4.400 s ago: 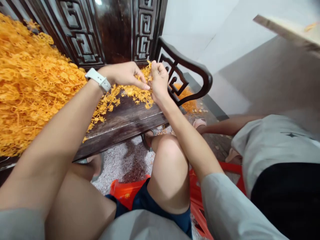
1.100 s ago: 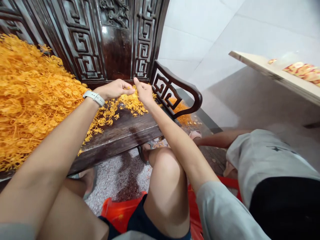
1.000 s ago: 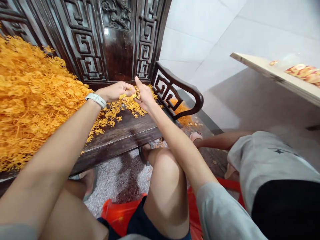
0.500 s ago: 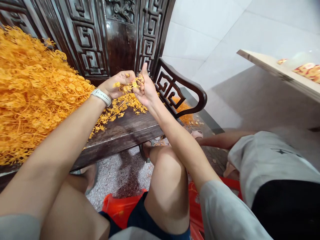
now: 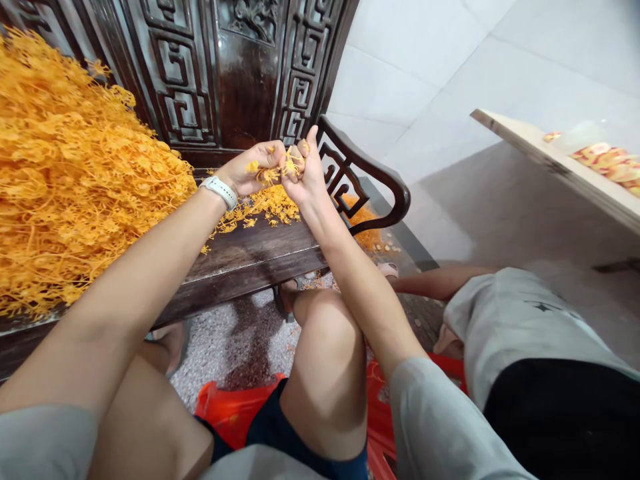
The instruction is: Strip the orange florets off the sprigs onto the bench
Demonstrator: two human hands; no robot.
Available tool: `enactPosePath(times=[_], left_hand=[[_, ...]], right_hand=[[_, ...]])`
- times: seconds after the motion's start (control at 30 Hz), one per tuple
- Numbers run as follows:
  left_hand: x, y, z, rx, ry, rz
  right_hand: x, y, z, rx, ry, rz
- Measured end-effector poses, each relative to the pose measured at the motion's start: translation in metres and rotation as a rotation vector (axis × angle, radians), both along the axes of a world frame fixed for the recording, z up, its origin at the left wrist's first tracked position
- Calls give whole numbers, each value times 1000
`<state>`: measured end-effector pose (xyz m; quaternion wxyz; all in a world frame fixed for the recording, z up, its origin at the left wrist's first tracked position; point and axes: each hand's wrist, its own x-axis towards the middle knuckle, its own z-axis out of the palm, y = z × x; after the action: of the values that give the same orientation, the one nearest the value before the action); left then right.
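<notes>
Above the end of the dark wooden bench, my left hand (image 5: 254, 168), with a pale watch at the wrist, is closed on a small orange plastic piece (image 5: 270, 176) with thin branching stems. Beside it, my right hand (image 5: 306, 175) has its fingers curled round the other end of the piece and its thumb sticking up. Both hands nearly touch. Under them lies a scatter of loose orange pieces (image 5: 277, 203) on the bench seat (image 5: 250, 250). To the left rises a big heap of similar orange pieces (image 5: 90, 193).
A carved bench back (image 5: 247, 100) stands behind, with a curved armrest (image 5: 395, 200) at the right. More orange material (image 5: 363, 223) lies on the floor beyond it. A co-worker in a grey shirt (image 5: 525, 320) bends at the right, below a wooden board (image 5: 550, 157) bearing packets. Red stools (image 5: 235, 407) are beneath.
Both hands have shifted slightly right in the picture, still closed on the orange piece and close together. The view has moved a little.
</notes>
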<state>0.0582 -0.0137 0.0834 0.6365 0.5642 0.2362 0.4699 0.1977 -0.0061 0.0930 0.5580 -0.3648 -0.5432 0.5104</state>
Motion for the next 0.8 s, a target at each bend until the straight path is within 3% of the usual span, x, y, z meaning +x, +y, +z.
enactPosePath(times=[0.23,0.4,0.5,0.6,0.7,0.8], left_hand=[[3,-2,-7,-194,-371,-132],[16,-5,-3,-170,-290,-133],[22,-4,3,-117,-126,-45],[16,1,3,-96,30,41],[3,8,-2,-115,108,112],[-9,15,-8,-166,144,217]], right_hand=[[-2,-14,9,-191,568,27],[17,-10,18,-141,625,-30],[29,10,2,-149,474,-145],[42,31,-29,-236,329,-276],[56,39,-58,-347,180,-306],[68,36,-76,-413,-20,-307]])
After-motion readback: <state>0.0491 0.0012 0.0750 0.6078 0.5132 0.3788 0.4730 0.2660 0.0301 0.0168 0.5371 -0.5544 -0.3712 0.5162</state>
